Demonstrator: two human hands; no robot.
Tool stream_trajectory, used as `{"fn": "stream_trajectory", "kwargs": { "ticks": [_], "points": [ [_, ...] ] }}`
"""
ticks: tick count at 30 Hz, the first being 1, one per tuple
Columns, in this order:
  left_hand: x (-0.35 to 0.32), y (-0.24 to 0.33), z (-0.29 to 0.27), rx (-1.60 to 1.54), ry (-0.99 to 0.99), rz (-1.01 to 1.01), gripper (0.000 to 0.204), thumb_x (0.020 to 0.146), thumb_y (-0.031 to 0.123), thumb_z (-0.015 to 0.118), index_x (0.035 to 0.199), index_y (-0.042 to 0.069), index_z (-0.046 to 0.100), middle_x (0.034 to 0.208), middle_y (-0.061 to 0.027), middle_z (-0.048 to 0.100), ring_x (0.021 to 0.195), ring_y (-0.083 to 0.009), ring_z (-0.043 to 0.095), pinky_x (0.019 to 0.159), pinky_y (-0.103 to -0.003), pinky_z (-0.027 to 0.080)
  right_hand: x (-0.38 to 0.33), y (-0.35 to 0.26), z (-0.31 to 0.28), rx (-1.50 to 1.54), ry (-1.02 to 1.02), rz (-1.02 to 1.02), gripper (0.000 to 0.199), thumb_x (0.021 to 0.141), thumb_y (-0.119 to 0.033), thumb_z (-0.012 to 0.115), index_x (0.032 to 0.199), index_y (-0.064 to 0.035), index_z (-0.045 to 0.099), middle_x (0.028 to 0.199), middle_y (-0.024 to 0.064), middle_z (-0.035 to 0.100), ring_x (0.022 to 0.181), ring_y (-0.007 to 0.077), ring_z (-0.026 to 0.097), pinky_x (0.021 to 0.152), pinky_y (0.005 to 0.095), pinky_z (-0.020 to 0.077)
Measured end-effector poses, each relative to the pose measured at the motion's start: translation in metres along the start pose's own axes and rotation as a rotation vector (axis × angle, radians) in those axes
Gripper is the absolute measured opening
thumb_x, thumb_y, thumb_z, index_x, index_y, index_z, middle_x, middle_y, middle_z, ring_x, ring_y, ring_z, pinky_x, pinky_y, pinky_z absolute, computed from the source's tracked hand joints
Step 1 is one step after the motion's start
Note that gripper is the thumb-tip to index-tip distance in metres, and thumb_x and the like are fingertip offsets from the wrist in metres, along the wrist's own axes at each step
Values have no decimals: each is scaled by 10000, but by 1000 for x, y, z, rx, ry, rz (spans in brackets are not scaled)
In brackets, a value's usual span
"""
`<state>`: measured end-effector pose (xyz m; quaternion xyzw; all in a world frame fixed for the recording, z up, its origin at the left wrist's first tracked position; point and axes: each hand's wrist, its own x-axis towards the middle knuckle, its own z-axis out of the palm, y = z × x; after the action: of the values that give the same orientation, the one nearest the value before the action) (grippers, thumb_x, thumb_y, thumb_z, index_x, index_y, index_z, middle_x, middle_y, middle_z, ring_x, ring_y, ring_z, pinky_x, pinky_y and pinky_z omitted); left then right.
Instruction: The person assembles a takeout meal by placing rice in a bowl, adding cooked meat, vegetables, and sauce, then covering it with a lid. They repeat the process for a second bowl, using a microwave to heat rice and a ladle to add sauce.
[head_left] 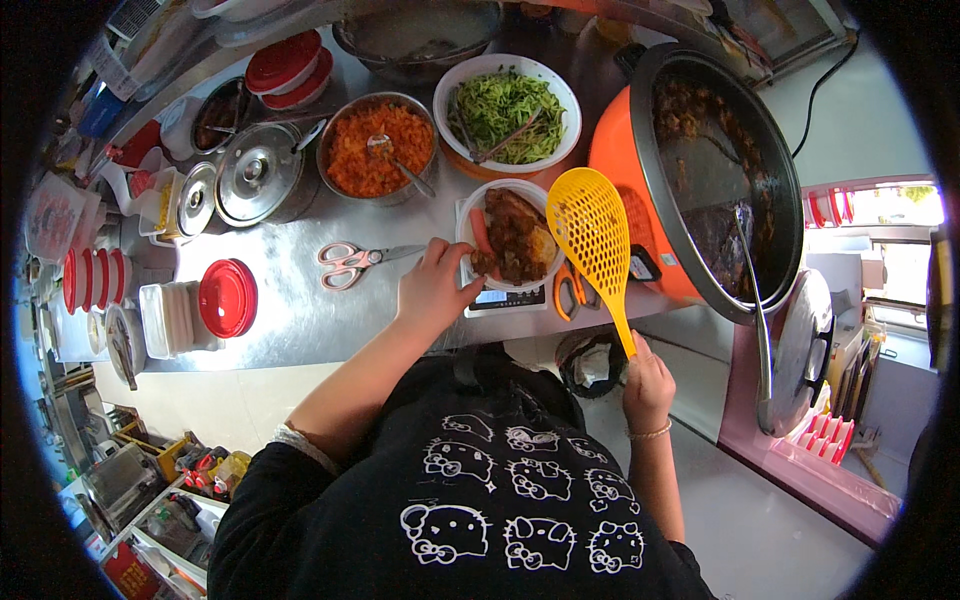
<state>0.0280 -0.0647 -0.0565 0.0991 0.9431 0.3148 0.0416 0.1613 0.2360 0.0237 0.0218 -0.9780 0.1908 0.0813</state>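
A smooth yellow plastic skimmer (pixel 588 225), its oval head pierced with rounded holes, rises from the right hand (pixel 650 385), whose fingers are wrapped around the handle. Its head stands just right of a round white bowl (pixel 467 212), which sits on a flat white scale (pixel 512 303). The left hand (pixel 438 285) is at the bowl's near-left edge, thumb and forefinger close together beside a brown morsel; I cannot tell whether they pinch it or only the rim. The tabletop (pixel 290 340) is shiny, brushed-looking metal. On it, scissors (pixel 345 266) with pale pink loop handles lie left of the bowl, and orange-and-black handles (pixel 572 292) show to its right.

The white bowl holds glossy, lumpy brown food (pixel 520 258) and a smooth pink sausage (pixel 480 231). Beyond it, a white basin (pixel 443 100) is heaped with fine green shreds (pixel 515 105), tongs laid in them. A metal bowl (pixel 325 170) carries soft orange shreds (pixel 365 150) and a spoon. The big orange cooker (pixel 615 145) has a dark interior with brown bits and a long-handled metal utensil (pixel 757 315).
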Motion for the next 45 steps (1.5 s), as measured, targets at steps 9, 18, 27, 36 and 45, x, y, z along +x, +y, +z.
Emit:
{"fn": "stream_trajectory", "kwargs": {
  "ticks": [9,18,27,36,45],
  "points": [
    [5,4,-1,24,-10,-51,381,766,297,704,1089,145,572,1048,-64,526,822,-282,634,653,-420,531,1,-2,-2,157,25,144,304,942,-142,489,1157,30,616,1047,189,672,938,314,665,829,363,511],
    [9,6,-1,18,-39,-46,363,761,296,688,1066,133,580,1042,-79,533,808,-290,628,663,-417,529,2,-3,-7,122,18,68,279,916,-83,514,1146,24,630,1014,176,683,869,304,673,784,358,523],
    [16,11,-7,-66,-122,-145,351,759,262,683,1052,99,578,1061,-103,549,853,-300,622,714,-405,517,4,-2,-7,99,63,24,256,897,-70,552,1117,17,650,1022,170,688,883,296,680,774,344,538],
    [82,62,-64,-758,-147,-48,335,838,244,633,1080,16,595,992,-78,609,855,-156,572,795,-300,471,4,-7,-12,192,-26,109,263,923,-111,520,1127,5,639,1091,162,673,954,301,666,852,357,520],
    [188,241,-37,7,-86,617,409,743,380,661,1033,92,653,1041,-118,606,993,-310,610,843,-417,513,-8,-8,-10,256,-58,260,261,908,-74,562,1156,-45,636,979,174,684,833,303,673,731,346,536]
  ]
}}
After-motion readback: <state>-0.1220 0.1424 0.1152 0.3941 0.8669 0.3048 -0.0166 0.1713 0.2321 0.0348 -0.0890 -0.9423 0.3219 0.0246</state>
